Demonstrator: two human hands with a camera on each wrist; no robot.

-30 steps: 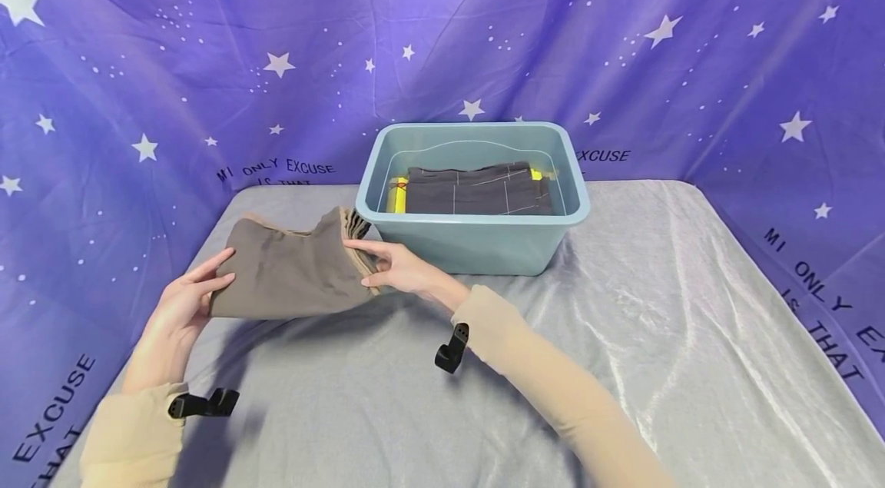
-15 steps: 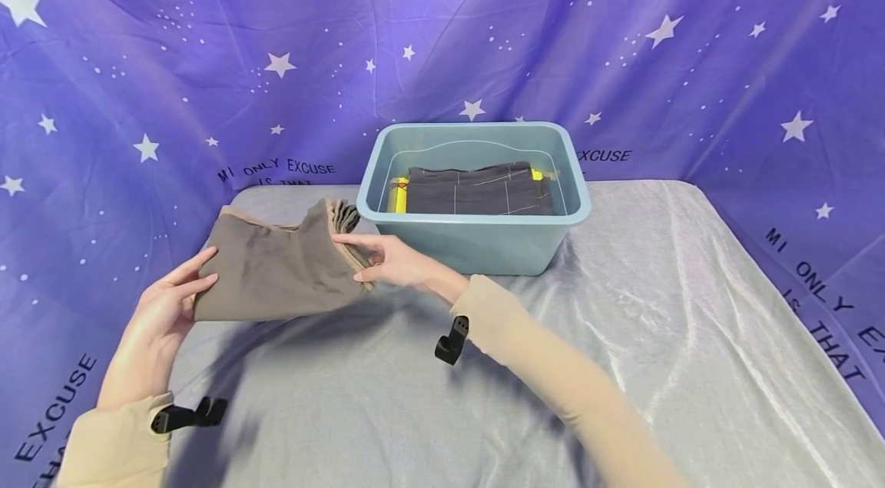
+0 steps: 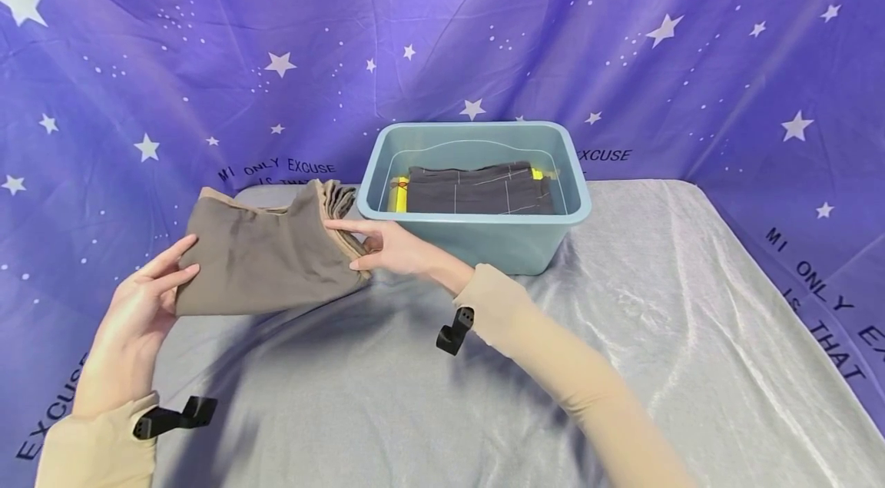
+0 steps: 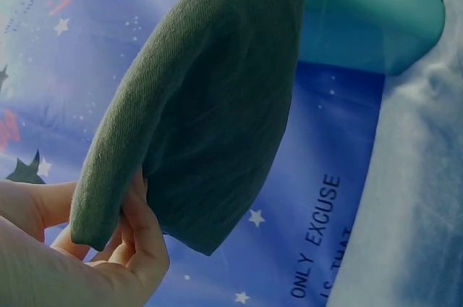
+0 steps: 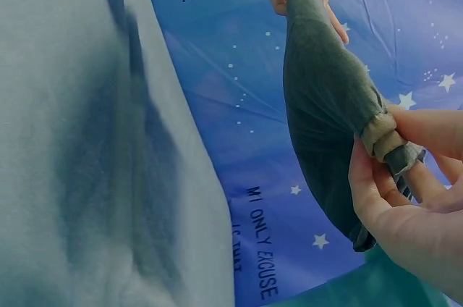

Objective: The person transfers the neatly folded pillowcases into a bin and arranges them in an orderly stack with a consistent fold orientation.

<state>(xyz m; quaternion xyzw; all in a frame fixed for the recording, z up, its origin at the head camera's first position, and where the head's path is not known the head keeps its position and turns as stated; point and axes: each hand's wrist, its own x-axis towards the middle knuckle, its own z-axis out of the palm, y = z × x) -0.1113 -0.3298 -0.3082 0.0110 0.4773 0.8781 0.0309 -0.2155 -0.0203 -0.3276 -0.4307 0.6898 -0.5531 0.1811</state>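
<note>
A folded grey-brown cloth garment point(image 3: 256, 257) with tan edging hangs above the left part of the table, stretched between both hands. Its left edge is pinched by the left hand point(image 3: 141, 296), thumb and fingers on either side of the fold, as the left wrist view shows on the cloth point(image 4: 210, 119). The right hand point(image 3: 394, 246) grips the bunched, layered right end near the tan trim. In the right wrist view the fingers point(image 5: 372, 191) curl round that trim on the garment point(image 5: 325, 97). What kind of garment it is cannot be made out.
Just right of the garment stands a blue-grey plastic bin point(image 3: 477, 242). Inside lie a folded dark cloth with white lines point(image 3: 477, 192) and something yellow point(image 3: 401, 194). A grey velvety cloth point(image 3: 657, 319) covers the table. Purple star-printed curtain point(image 3: 332, 34) rises behind and at the sides.
Both hands have carried the garment to the left and slightly up, away from the bin. Their hold on it looks the same. The bin and its contents stay put.
</note>
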